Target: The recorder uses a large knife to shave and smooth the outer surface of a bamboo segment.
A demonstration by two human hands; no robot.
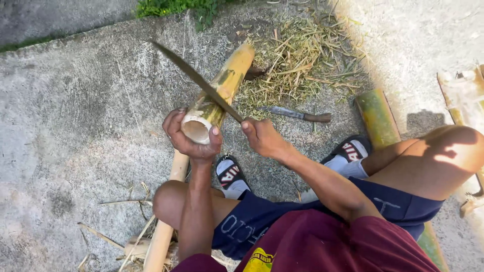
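Bamboo section (222, 88) partly shaved: left hand (189, 138) grips its cut end, right hand (262, 137) grasps long blade (196, 78); green skin remains, shavings (297, 55) beyond.

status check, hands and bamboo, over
Left hand grips bamboo tube at cut end. Right hand holds long blade across it. Spare knife lies beyond.
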